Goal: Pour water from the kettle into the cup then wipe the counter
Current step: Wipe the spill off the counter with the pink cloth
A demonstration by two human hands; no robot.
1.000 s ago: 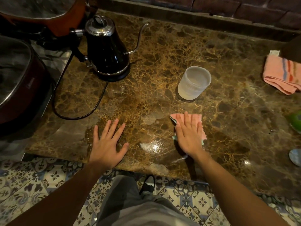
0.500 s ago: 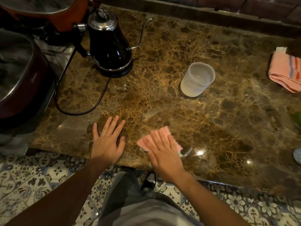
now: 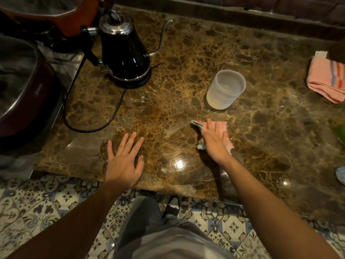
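Observation:
A black gooseneck kettle [image 3: 124, 53] with a chrome lid stands on its base at the back left of the brown marble counter [image 3: 186, 58]. A translucent plastic cup [image 3: 225, 89] with a little water stands upright right of the middle. My right hand [image 3: 214, 142] presses flat on a pink cloth [image 3: 224, 128] just in front of the cup. My left hand [image 3: 124, 161] lies flat on the counter near the front edge, fingers spread, holding nothing. A wet sheen [image 3: 179, 163] shows between my hands.
The kettle's black cord [image 3: 104, 126] loops over the counter on the left. Big dark pots [image 3: 22, 86] sit at the far left. A folded pink striped towel [image 3: 328, 79] lies at the right edge, with a green object [image 3: 341, 132] below it. Patterned floor tiles [image 3: 56, 206] lie beneath.
My right hand slid the pink cloth left toward the front edge, then back right and up toward the cup. My left hand has stayed flat in place.

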